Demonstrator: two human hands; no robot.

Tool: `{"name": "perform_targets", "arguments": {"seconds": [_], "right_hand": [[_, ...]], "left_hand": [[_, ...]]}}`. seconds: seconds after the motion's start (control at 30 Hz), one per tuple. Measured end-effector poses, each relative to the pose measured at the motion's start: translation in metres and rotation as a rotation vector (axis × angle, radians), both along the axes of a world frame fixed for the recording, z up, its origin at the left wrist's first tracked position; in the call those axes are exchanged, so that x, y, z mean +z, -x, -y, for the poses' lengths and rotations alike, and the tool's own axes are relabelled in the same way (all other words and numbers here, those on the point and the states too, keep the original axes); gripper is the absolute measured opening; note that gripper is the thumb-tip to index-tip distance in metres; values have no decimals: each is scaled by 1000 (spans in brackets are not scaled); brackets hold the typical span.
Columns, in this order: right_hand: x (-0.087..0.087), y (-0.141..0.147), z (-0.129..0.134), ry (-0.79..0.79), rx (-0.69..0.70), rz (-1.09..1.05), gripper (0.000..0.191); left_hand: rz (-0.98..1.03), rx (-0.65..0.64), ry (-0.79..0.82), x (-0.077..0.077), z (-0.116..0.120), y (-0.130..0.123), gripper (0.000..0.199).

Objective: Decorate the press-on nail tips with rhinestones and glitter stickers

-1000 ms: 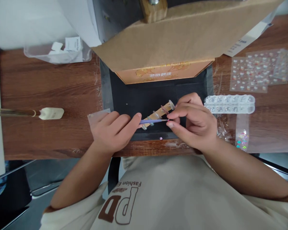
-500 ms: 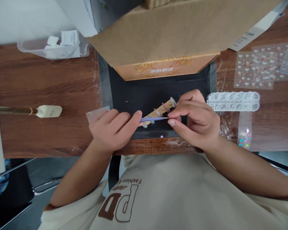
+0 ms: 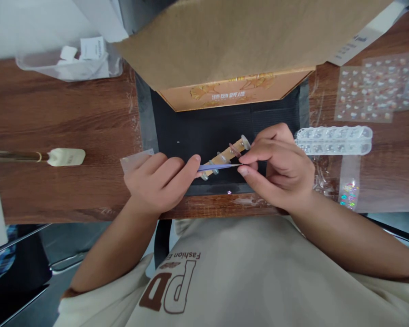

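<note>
My left hand [image 3: 158, 179] is closed around purple tweezers [image 3: 214, 167], which point right. Their fine metal tip meets the pinched thumb and forefinger of my right hand [image 3: 281, 168]. Whatever sits between those fingertips is too small to make out. Just behind the tweezers, a light wooden stick [image 3: 222, 158] slants across the black mat [image 3: 197, 129], carrying several glossy press-on nails [image 3: 245, 142]. A tiny flower-shaped charm [image 3: 229, 192] lies at the mat's near edge. Beside my left hand a translucent film piece [image 3: 129, 162] sticks out, partly hidden.
A large cardboard box [image 3: 225, 50] stands at the back over the mat. To the right are a clear compartment case [image 3: 334, 141], sticker sheets [image 3: 363, 95] and a bag of shiny bits [image 3: 349, 193]. Leftward are a plastic tub [image 3: 41, 68] and a pale-ended handled tool [image 3: 66, 156].
The camera view has shifted slightly. Both hands keep nearly the same pose, with the tweezers' tip still at my right fingertips.
</note>
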State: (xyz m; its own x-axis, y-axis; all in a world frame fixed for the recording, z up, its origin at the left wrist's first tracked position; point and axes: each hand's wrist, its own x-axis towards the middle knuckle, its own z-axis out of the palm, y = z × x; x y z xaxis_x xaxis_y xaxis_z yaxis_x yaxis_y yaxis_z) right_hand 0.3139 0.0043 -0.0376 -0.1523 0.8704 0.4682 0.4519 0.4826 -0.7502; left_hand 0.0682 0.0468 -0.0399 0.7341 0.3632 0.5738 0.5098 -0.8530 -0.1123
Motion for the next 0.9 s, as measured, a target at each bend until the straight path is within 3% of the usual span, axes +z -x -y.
{"name": "perform_targets", "arguments": {"seconds": [0.53,0.9], "right_hand": [[-1,0,2,86,-15,-24,11],[-7,-2,1,123,57,-52,3]], "left_hand": [[11,4,4,0,-2,3,24],[137,216,189,-4,-1,13,21]]}}
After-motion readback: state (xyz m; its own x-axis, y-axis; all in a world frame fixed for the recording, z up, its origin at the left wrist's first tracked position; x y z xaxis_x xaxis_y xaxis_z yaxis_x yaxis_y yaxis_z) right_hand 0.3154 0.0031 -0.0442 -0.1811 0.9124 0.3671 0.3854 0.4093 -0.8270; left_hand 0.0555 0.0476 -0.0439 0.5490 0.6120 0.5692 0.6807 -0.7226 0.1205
